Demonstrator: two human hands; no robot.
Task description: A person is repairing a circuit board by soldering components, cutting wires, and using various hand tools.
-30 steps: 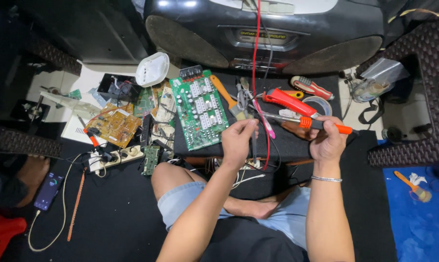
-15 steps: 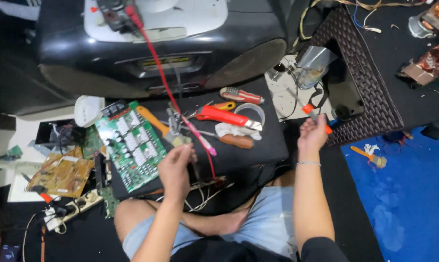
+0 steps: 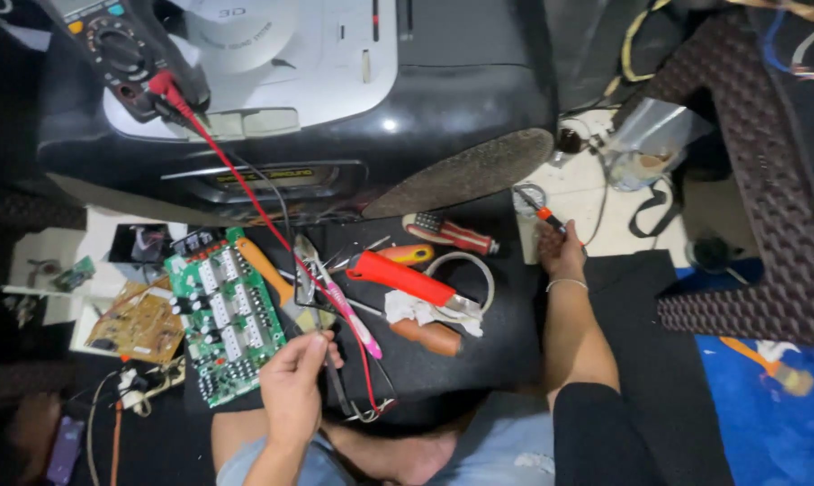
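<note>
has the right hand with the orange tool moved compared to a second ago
Yes. The right hand, holding the orange tool, has left the red-handled tools and moved right, to the black board's edge.

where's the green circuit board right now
In the head view the green circuit board lies left of centre on the dark work surface, just left of the left hand, with a brown circuit board on its other side.

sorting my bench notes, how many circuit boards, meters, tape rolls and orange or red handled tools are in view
circuit boards: 2, a green board and a brown board
meters: 1, a multimeter
tape rolls: 1, a tape roll
red or orange handled tools: 4, a red tool, an orange-handled tool, a red screwdriver, and a small orange screwdriver in the right hand
total: 8
</note>
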